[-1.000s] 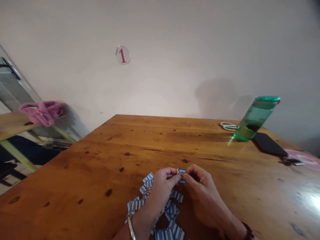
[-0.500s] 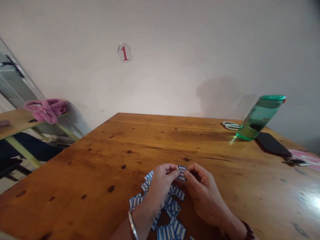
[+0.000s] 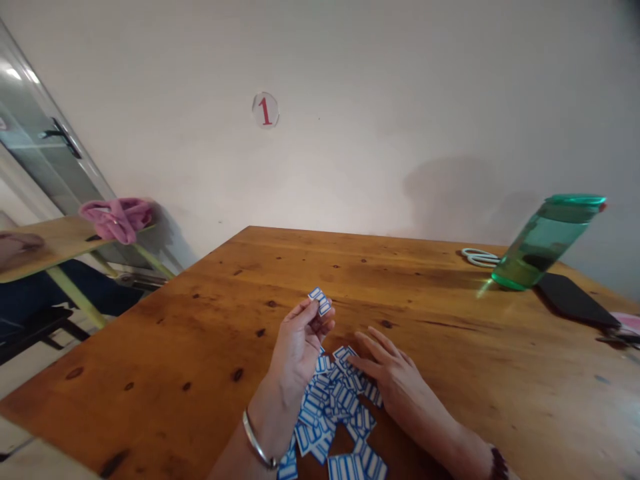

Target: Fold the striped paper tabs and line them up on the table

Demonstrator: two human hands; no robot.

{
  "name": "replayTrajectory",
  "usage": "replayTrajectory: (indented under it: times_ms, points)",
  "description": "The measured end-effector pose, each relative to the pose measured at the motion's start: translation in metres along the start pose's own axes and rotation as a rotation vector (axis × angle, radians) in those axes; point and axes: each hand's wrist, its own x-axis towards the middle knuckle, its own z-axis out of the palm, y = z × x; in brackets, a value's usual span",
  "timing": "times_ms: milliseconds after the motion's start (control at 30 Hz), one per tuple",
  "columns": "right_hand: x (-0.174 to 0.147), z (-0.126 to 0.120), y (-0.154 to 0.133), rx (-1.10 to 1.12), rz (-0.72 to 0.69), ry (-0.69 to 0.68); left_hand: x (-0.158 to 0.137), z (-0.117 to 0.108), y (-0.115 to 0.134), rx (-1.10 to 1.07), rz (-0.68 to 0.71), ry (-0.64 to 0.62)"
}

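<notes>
My left hand (image 3: 299,337) is raised above the table, its thumb and fingers pinching a small label sheet (image 3: 320,301) with white boxes outlined in blue. Below it lies a loose pile of similar label sheets (image 3: 345,398), overlapping at many angles. My right hand (image 3: 395,370) rests at the right side of this pile, fingers stretched and apart. Its index fingertip touches a sheet near the pile's far edge, and nothing is gripped in it. My left forearm hides part of the pile's left side.
On the wooden table (image 3: 200,347), a green bottle (image 3: 547,243) stands at the right beside a black phone-like slab (image 3: 575,300) and a coiled white cable (image 3: 479,257). At the left, another table (image 3: 55,245) bears a pink cloth (image 3: 117,219) and a person's hand (image 3: 20,245).
My left hand has lifted away with the label sheet. My right hand has let go of that sheet and spread its fingers down at the pile. The view has shifted left.
</notes>
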Motion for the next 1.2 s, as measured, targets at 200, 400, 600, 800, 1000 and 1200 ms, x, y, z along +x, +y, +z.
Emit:
replayTrajectory:
  times_ms: [200, 400, 600, 800, 1000, 1200]
  points:
    - [-0.002, 0.002, 0.008, -0.047, 0.033, 0.06, 0.0, -0.002, -0.004, -0.027, 0.007, -0.038]
    - [0.002, 0.006, 0.015, 0.038, 0.039, 0.238, 0.0, -0.003, -0.006, -0.044, -0.019, -0.011]
    - [0.007, 0.01, 0.011, 0.02, 0.003, 0.118, 0.001, -0.004, -0.01, -0.02, -0.037, -0.033]
    - [0.007, 0.008, 0.008, -0.038, 0.041, -0.075, 0.0, -0.004, -0.012, -0.025, -0.052, -0.021]
    - [0.009, 0.003, 0.003, -0.066, 0.028, -0.106, 0.0, -0.003, -0.013, -0.021, -0.071, -0.025]
    - [0.008, 0.0, 0.0, -0.057, -0.014, -0.073, 0.001, -0.005, -0.016, -0.002, -0.077, -0.037]
